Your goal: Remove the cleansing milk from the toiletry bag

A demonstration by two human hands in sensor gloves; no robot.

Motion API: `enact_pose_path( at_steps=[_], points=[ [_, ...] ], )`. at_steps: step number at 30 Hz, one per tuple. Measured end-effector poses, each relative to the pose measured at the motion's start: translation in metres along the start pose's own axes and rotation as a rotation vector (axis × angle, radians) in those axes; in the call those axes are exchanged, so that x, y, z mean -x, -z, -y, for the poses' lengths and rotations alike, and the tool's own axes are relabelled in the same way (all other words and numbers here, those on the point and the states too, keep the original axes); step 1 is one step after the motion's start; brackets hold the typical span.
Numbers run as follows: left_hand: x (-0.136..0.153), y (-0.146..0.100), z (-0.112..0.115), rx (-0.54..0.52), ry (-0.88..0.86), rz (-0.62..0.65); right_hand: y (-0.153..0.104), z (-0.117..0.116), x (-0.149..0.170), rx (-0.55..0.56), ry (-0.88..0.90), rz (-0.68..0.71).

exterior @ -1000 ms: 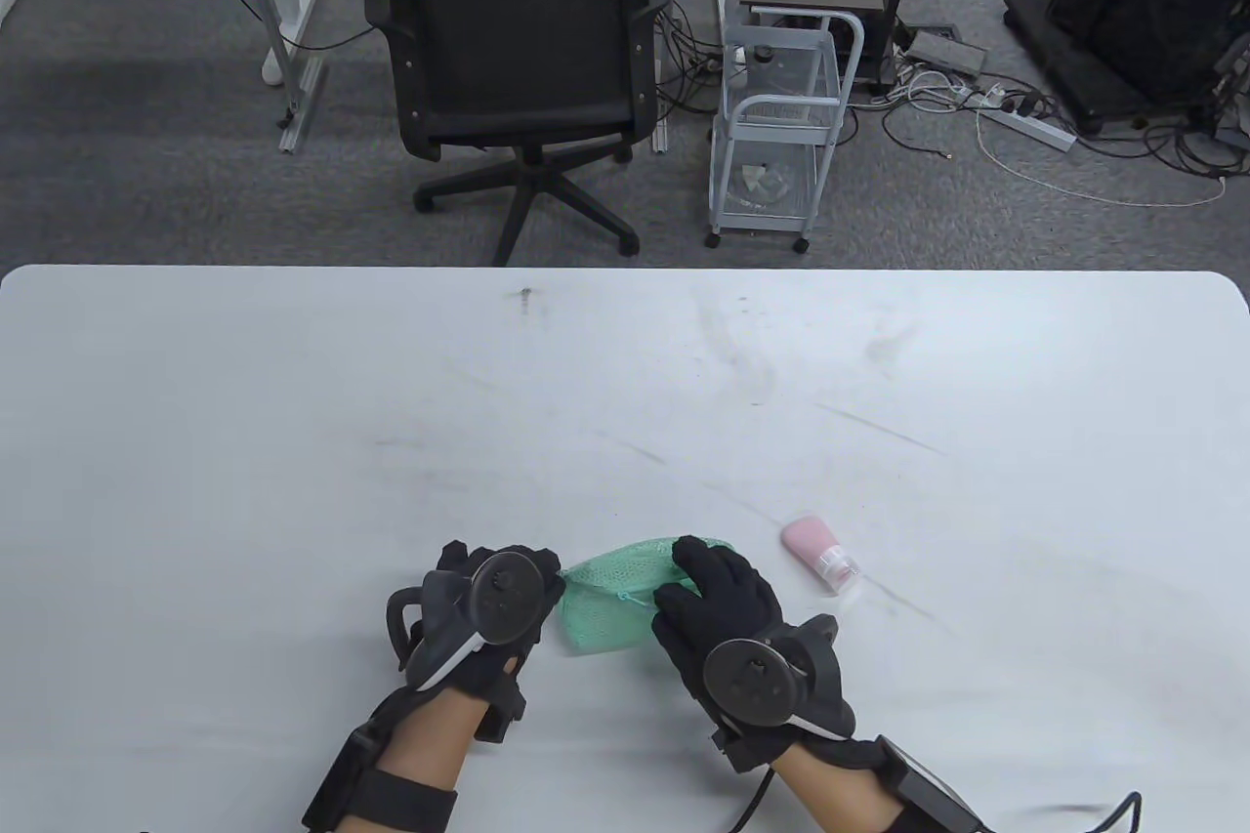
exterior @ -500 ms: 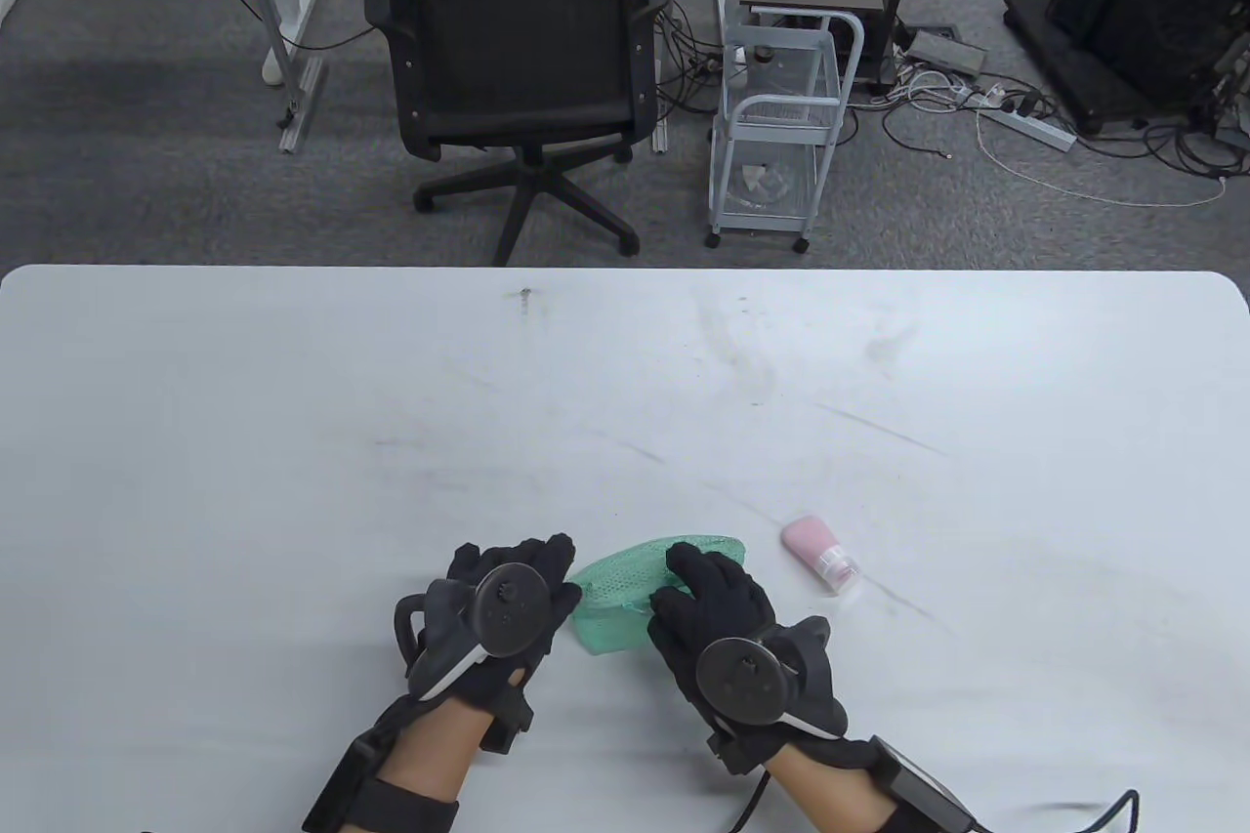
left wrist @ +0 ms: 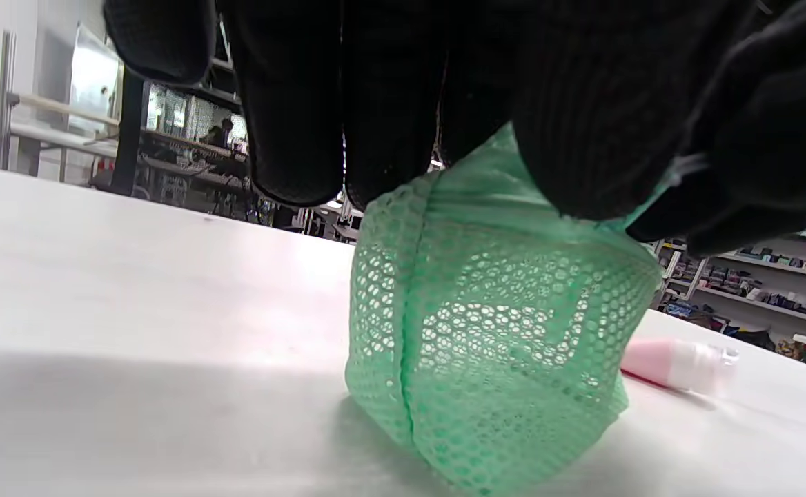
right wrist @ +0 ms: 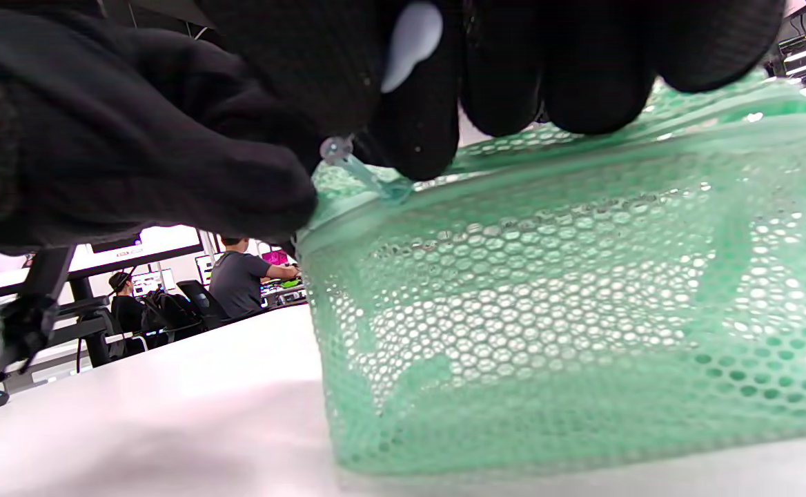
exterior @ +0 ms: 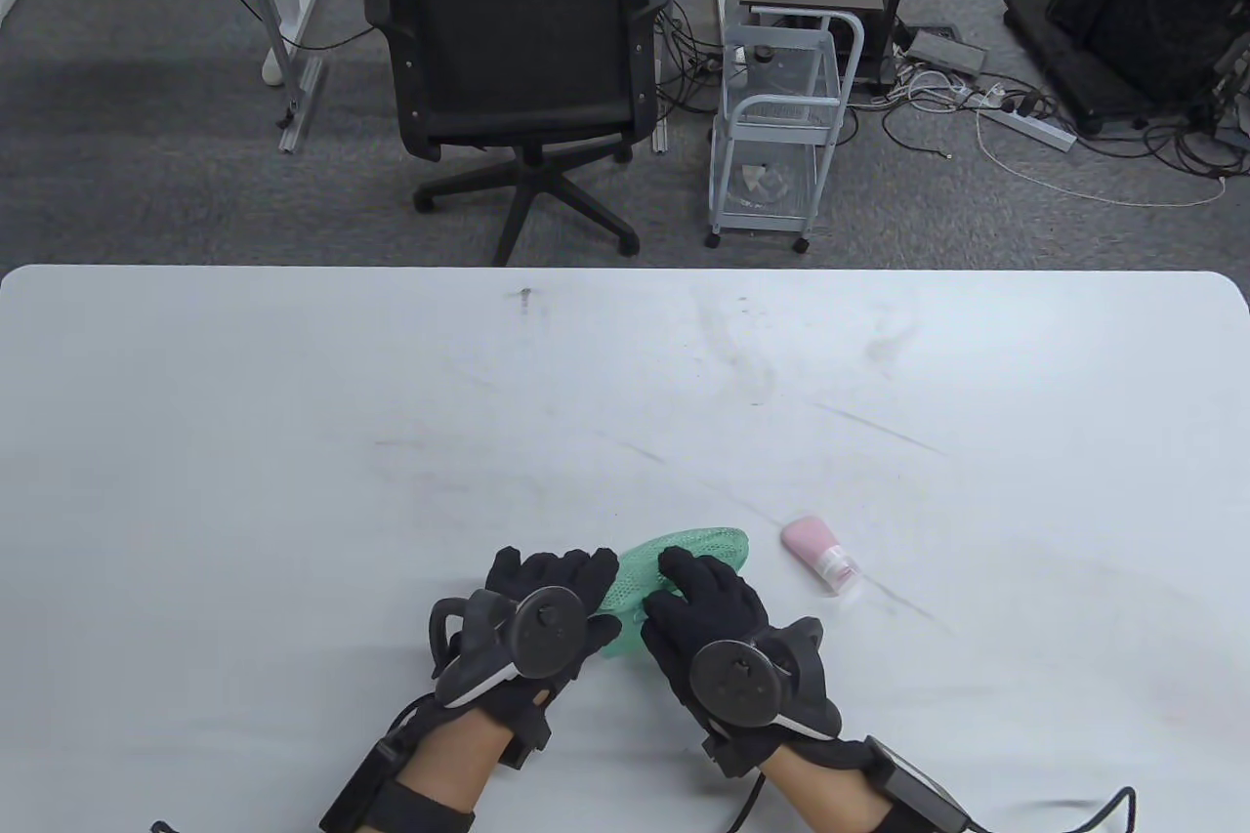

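Both hands slid right since a second ago. Table view: left hand [exterior: 547,613] and right hand [exterior: 718,623] both grip the green mesh bag [exterior: 684,555]; pink bottle [exterior: 820,556] lies just right of it on the scuffed white table [exterior: 293,433]. Left wrist view: fingers [left wrist: 292,103] pinch the bag's top. Right wrist view: bag [right wrist: 568,304] looks see-through and empty.

Both hands wear black knit sensor gloves, the left hand [exterior: 547,584] and right hand [exterior: 708,603] each carrying a dark round-faced tracker with a loop strap and a pale grey edge on its back. Bare skin shows on each forearm just behind the gloves, crossed by black wrist straps with boxy modules. A black cable trails from the right wrist.
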State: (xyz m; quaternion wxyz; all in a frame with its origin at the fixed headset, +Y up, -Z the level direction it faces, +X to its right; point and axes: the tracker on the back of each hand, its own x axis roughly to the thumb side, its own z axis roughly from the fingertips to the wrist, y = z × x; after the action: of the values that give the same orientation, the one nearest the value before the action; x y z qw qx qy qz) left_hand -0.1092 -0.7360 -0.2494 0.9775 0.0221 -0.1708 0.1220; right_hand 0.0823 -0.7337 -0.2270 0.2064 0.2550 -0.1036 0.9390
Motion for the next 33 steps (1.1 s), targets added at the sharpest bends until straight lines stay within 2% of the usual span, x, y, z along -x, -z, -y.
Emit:
enact_pose_path(
  at_steps=[5, 12, 33],
  points=[
    [-0.004, 0.002, 0.005, -0.024, 0.045, -0.002, 0.000, -0.001, -0.001, -0.008, 0.005, 0.006],
    [0.006, 0.003, 0.006, -0.055, 0.070, -0.028, -0.001, -0.001, 0.000, -0.014, 0.007, -0.001],
    [0.022, 0.003, -0.006, -0.096, 0.052, -0.093, -0.002, 0.004, 0.005, -0.001, 0.015, -0.027]
  ],
)
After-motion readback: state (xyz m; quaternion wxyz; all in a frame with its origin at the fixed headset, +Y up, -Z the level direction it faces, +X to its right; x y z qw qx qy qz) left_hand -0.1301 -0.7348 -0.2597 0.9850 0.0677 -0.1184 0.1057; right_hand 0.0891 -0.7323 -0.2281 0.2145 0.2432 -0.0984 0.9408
